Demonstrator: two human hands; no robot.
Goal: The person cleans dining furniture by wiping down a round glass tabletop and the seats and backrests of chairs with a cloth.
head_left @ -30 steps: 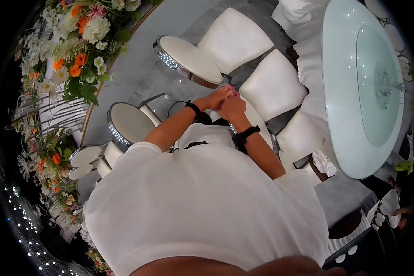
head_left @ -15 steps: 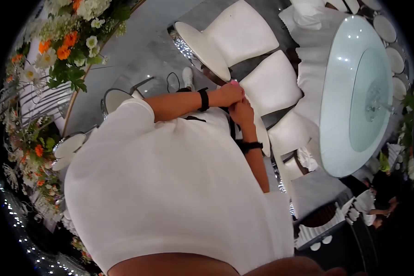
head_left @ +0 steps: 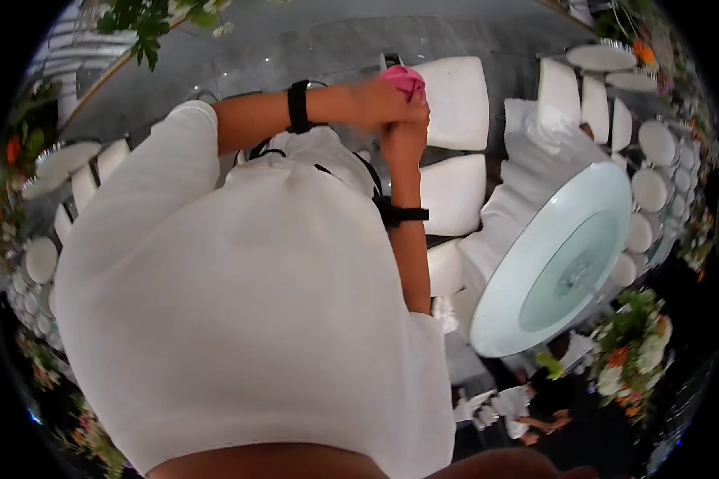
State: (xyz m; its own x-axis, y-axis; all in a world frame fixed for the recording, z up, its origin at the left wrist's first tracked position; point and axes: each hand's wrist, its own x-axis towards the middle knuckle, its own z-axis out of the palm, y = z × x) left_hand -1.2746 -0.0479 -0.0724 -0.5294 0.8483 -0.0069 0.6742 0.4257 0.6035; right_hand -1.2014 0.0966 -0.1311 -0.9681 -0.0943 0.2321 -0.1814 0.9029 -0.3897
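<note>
My two hands meet in front of my white shirt (head_left: 240, 303), at the top of the view. A crumpled pink cloth (head_left: 404, 80) with dark creases or lines sticks out above them. My left hand (head_left: 375, 104) is closed at the cloth's lower side and smeared by motion. Pressed against it from below, my right hand (head_left: 408, 132) has its fingers curled round the bottom of the cloth. Part of the cloth is hidden inside the hands. Black bands circle both forearms.
White chairs (head_left: 455, 104) stand just beyond my right hand. To the right is a round table with a glass turntable (head_left: 555, 263) and a white tablecloth (head_left: 527, 176). Flower arrangements (head_left: 635, 351) stand around. Another person (head_left: 523, 407) is at the lower right.
My hands have moved up and away from my body, and much more of the pink cloth shows. The view has turned, so the table sits lower and further left.
</note>
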